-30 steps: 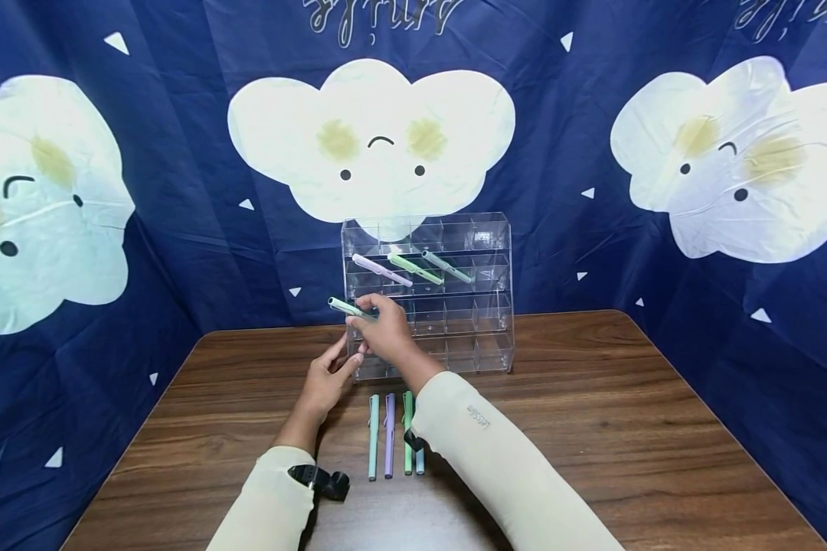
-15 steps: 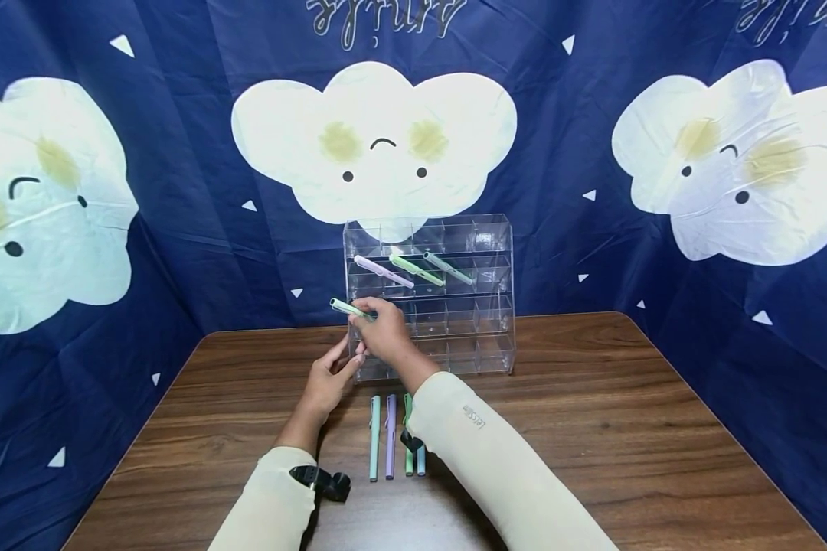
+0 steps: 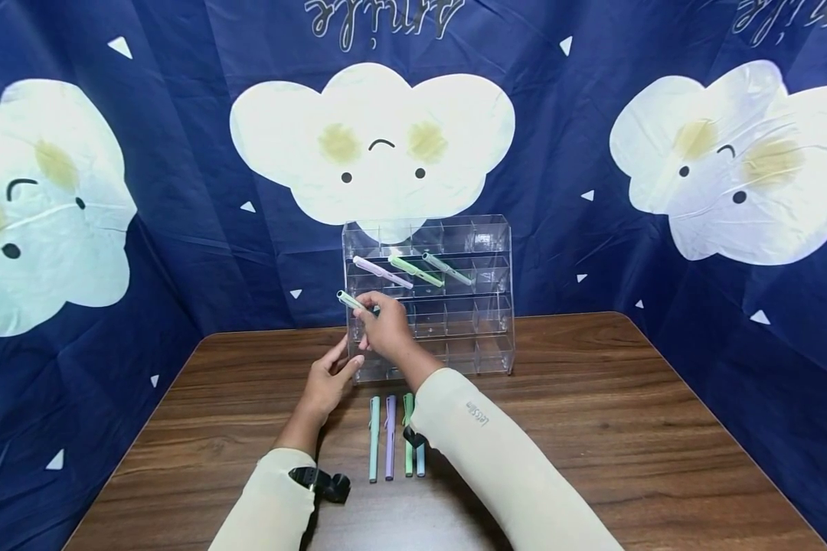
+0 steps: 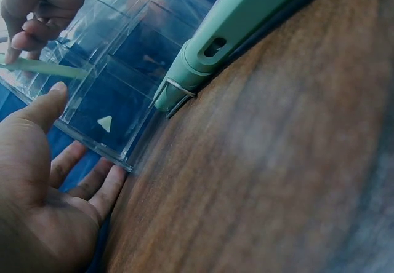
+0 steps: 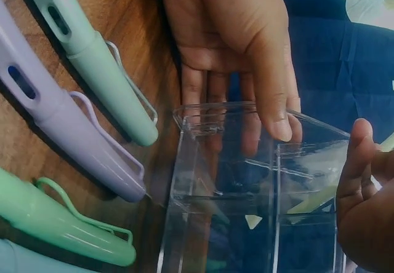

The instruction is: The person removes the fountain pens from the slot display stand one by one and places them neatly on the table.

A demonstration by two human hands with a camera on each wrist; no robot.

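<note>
Plainly, the right hand (image 3: 388, 329) pinches the pale green pen (image 3: 348, 299) at the left end of the clear rack (image 3: 494, 314), its long axis slanting, upper end jutting up-left past the fingers. Lower down, the left hand (image 3: 325, 388) touches the rack's side with fairly straight fingers. The pen looks slim, smooth.

Head view's looking forward and down from farther back, taking in the rack (image 3: 429, 308) and tabletop (image 3: 593, 421). Both wrist views are sitting way closer, tilted, facing the rack's left end and sharing the left hand (image 4: 43, 193).
</note>
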